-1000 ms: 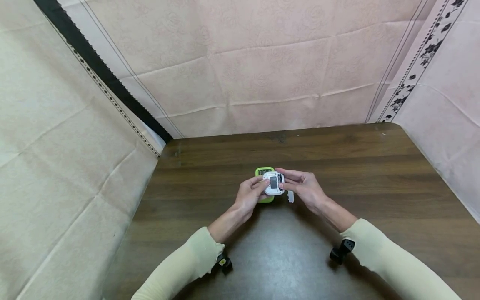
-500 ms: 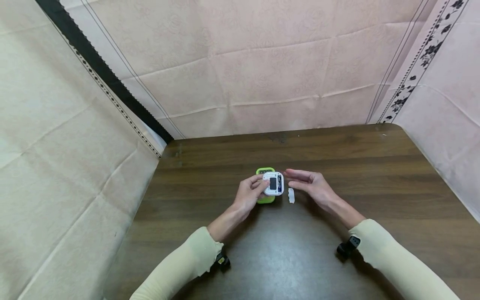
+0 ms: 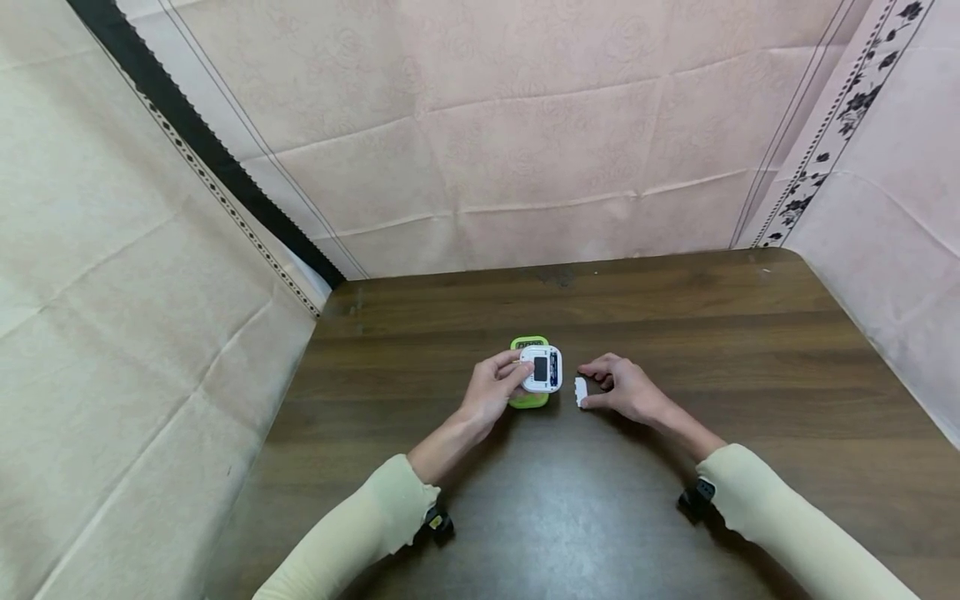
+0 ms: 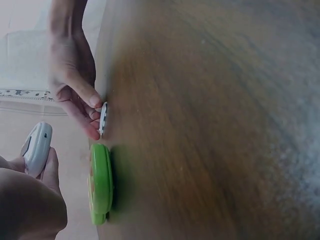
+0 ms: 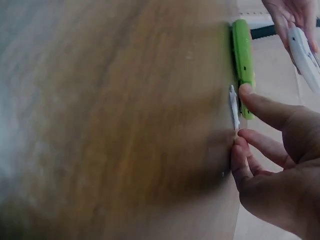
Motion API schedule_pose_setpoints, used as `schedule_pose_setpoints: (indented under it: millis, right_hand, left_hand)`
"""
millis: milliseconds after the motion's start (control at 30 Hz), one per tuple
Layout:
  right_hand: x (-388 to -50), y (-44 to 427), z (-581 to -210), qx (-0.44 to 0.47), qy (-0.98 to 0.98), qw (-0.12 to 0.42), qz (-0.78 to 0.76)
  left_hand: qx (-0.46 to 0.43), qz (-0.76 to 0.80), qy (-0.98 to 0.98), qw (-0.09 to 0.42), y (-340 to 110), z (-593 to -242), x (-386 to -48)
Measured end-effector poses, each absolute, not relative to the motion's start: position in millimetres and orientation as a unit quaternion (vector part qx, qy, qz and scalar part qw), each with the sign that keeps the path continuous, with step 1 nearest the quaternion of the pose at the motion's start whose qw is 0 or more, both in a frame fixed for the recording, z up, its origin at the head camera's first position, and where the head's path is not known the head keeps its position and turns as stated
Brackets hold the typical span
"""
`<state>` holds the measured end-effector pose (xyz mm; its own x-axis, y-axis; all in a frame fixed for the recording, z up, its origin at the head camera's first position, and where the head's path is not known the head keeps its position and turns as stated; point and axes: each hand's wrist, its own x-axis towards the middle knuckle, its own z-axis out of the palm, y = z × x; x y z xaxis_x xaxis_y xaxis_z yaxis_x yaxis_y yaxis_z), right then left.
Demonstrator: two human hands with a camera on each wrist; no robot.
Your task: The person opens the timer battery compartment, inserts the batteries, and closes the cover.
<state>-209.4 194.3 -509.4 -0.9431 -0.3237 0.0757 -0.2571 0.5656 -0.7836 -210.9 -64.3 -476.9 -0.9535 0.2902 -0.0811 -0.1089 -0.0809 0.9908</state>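
Note:
My left hand (image 3: 488, 385) grips a white digital timer (image 3: 550, 358) between thumb and fingers, its back facing up. A dark rectangle and an uncovered battery slot show on that back. Beneath it a green digital timer (image 3: 530, 401) lies on the table, partly covered from above by the white one. In the left wrist view the white timer (image 4: 38, 150) is held clear of the green timer (image 4: 101, 182). My right hand (image 3: 627, 390) has curled fingers and thumb at the two ends of a small white battery cover (image 3: 581, 390), pinching it at the tabletop.
The brown wooden table (image 3: 420, 333) runs back to a pale cloth wall (image 3: 525, 150). More cloth hangs at the left (image 3: 150, 333) and right (image 3: 885, 250). A black wrist camera (image 3: 439, 525) sits on the left sleeve, another camera (image 3: 696, 500) on the right.
My right hand has left the white timer's battery slot, moved right and come down onto the battery cover. The left hand still holds the white timer, shifted slightly left.

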Motion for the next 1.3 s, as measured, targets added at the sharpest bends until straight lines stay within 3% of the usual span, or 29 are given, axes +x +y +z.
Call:
schedule_pose_setpoints:
  millis: [400, 633, 967, 1300]
  right_hand:
    - [-211.8, 188.5, -509.0, -0.186, 0.893, -0.005, -0.409]
    - [-209.5, 193.3, -508.9, -0.186, 0.853, 0.007, -0.487]
    - [-206.8, 186.7, -492.8, -0.059, 0.756, 0.059, -0.650]
    - [-200.2, 169.9, -477.2, -0.052, 0.686, 0.060, -0.723]
  left_hand:
    - [0.068, 0.731, 0.665, 0.137, -66.0, -477.3, -211.8]
    - [0.066, 0.730, 0.666, 0.138, -65.1, -477.6, -211.4]
    - [0.057, 0.727, 0.670, 0.138, -63.5, -481.9, -213.7]
    - [0.055, 0.739, 0.654, 0.149, -59.8, -484.2, -214.2]
